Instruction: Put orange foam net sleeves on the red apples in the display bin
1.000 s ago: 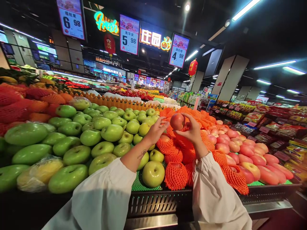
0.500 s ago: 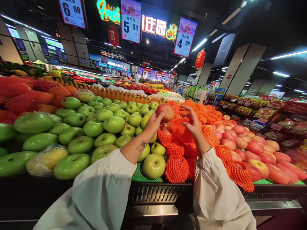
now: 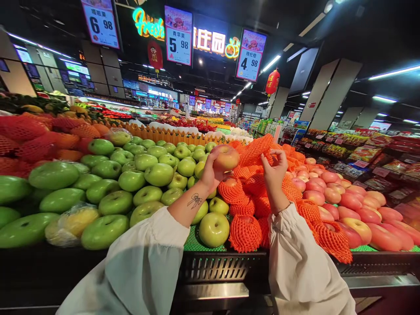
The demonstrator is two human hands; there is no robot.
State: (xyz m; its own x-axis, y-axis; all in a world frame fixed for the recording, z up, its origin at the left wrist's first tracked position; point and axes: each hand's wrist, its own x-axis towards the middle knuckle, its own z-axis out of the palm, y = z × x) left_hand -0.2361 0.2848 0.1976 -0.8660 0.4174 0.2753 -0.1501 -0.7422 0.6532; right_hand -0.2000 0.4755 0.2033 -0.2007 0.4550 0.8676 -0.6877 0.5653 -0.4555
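Observation:
My left hand (image 3: 210,170) is wrapped round a reddish apple (image 3: 227,158), held up over the display. To its right, my right hand (image 3: 275,168) pinches the edge of an orange foam net sleeve (image 3: 256,150), which stretches from the fingers toward the apple. Whether the sleeve touches the apple I cannot tell. Below both hands lie apples in orange foam nets (image 3: 245,233). Green apples (image 3: 159,174) fill the display beside my left wrist, with one green apple (image 3: 214,229) at the front edge.
Bare red apples (image 3: 348,201) are heaped at the right. Red-netted fruit (image 3: 36,138) lies at the far left, and a plastic-wrapped yellow fruit (image 3: 72,224) sits near the front. A black slotted rail (image 3: 216,267) edges the display. Price signs (image 3: 179,36) hang overhead.
My right hand has closed from spread fingers into a pinch on the foam net sleeve, now raised and pulled out sideways. The left hand still holds the apple, turned slightly.

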